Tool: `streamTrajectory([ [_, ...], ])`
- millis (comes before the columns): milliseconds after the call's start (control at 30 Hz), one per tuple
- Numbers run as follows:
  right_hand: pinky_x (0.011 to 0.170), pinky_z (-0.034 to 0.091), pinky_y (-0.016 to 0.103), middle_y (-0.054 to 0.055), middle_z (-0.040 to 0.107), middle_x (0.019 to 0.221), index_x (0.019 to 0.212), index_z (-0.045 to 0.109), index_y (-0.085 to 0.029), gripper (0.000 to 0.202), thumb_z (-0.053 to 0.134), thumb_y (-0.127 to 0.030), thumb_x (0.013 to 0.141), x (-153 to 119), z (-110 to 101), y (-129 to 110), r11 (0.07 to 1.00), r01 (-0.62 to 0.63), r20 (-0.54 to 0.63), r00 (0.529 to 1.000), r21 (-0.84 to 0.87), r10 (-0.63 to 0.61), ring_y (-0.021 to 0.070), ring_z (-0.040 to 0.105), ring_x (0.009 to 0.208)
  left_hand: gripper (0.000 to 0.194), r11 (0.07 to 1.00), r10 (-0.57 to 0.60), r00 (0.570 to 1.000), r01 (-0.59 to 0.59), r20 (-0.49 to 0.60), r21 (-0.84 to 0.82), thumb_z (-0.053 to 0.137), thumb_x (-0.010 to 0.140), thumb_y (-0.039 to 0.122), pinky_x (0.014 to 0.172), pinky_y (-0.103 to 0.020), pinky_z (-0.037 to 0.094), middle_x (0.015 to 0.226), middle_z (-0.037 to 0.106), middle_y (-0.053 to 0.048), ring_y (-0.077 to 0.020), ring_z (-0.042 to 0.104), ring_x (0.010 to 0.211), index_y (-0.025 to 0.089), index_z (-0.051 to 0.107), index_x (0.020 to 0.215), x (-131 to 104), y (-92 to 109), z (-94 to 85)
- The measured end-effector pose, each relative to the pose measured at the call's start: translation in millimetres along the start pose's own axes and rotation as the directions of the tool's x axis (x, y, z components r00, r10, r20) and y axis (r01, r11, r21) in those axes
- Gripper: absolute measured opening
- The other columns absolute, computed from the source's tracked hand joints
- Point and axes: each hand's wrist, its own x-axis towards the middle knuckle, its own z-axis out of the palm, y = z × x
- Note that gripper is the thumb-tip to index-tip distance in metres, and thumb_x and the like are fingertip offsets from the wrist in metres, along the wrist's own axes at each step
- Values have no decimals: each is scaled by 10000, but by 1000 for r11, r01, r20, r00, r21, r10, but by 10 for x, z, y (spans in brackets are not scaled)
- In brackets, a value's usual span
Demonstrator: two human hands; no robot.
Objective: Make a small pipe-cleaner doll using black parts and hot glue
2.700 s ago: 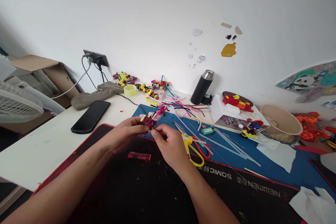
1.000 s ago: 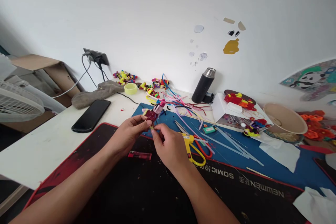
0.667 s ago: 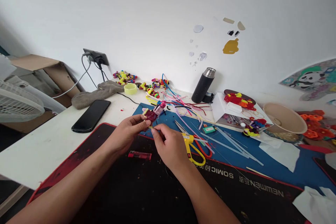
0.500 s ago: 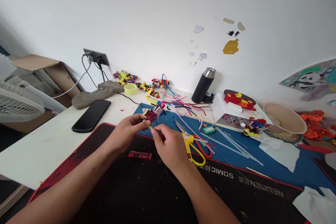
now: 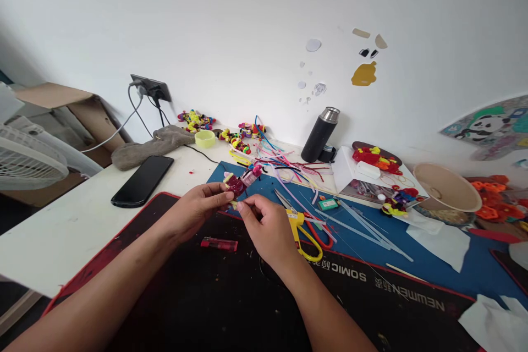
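A small pipe-cleaner figure (image 5: pixel 236 183), dark red with pink and yellow parts, is held above the black desk mat (image 5: pixel 198 297). My left hand (image 5: pixel 202 206) is closed around its left side, thumb on the near face. With thumb and fingers pinched, my right hand (image 5: pixel 266 225) grips the yellowish lower end of the same figure. The fingers hide part of that end. Just below the hands lies a red lighter (image 5: pixel 219 244). Beside my right wrist are a yellow glue gun (image 5: pixel 295 225) and scissors with red handles (image 5: pixel 329 239).
Loose pipe cleaners (image 5: pixel 289 162) are heaped behind the hands, near several finished figures (image 5: pixel 196 120). A black thermos (image 5: pixel 319 135) stands by the wall. Glue sticks (image 5: pixel 367 225) lie on the blue mat (image 5: pixel 350 242). A phone (image 5: pixel 142 181) rests at left, a beige bowl (image 5: pixel 447 187) at right.
The figure has tilted slightly in my fingers, and both hands have shifted a little. The grip stays the same; the surrounding things have not moved.
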Motion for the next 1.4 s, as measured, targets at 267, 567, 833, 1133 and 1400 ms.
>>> streamTrajectory([
  [267,598,390,270,13,753,784,926,751,-239,257,584,-402,1031,3,-9,1,1000,18,16,1000,5,-18,170,622,640,295,956,-155,988,152,8,-252,999,645,300,749,-269,584,846,757,-69,-175,672,770,151,802,806,-29,-58,33],
  [567,621,415,276,31,791,833,956,742,-240,205,590,-351,1036,-17,11,5,995,57,-17,998,-77,-59,185,685,683,306,930,-178,984,161,-20,-329,1008,641,300,744,-244,604,843,777,-64,-171,696,791,142,803,804,-63,-114,76],
  [833,672,450,285,41,804,880,1018,722,-226,118,615,-276,1015,-24,41,47,961,170,-89,977,-220,-193,203,733,752,177,926,-182,981,150,-61,-346,923,760,215,712,-254,612,856,776,-85,-177,706,764,113,797,833,-52,-134,84],
  [1133,696,489,286,61,810,925,1238,683,-207,227,573,-265,1049,-29,64,91,895,288,-65,943,-341,-327,197,757,757,161,934,-153,983,110,-105,-339,911,764,220,696,-260,606,808,761,-76,-172,691,728,117,794,805,-18,-115,77],
  [1400,816,559,287,76,821,1137,1219,701,-210,241,506,-227,1079,-35,58,79,871,406,-40,901,-275,-432,211,789,986,205,953,-119,985,77,-127,-292,935,733,271,654,-241,575,792,757,-56,-154,670,701,130,798,791,28,-149,42],
])
